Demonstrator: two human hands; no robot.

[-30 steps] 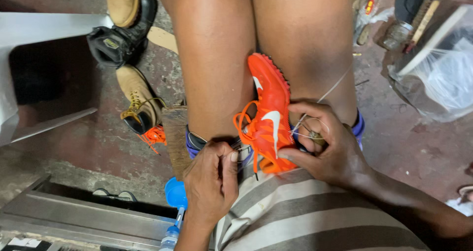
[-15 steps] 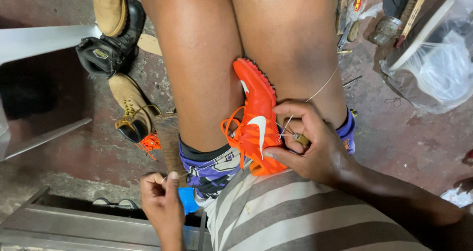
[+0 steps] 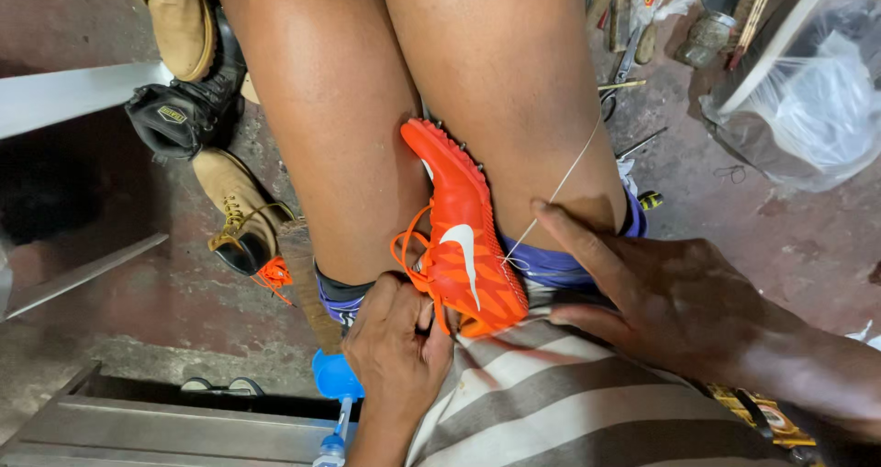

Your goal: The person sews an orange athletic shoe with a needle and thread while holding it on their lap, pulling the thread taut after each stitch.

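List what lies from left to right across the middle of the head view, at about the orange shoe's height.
Tan boot → left hand → orange spiked shoe → white thread → right hand.

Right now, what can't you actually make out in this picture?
- Head view: the orange shoe has its heel end covered by the left hand.
- The thread ends under the right hand; any needle is hidden.
- Tools by the top edge are cut off and too small to identify.
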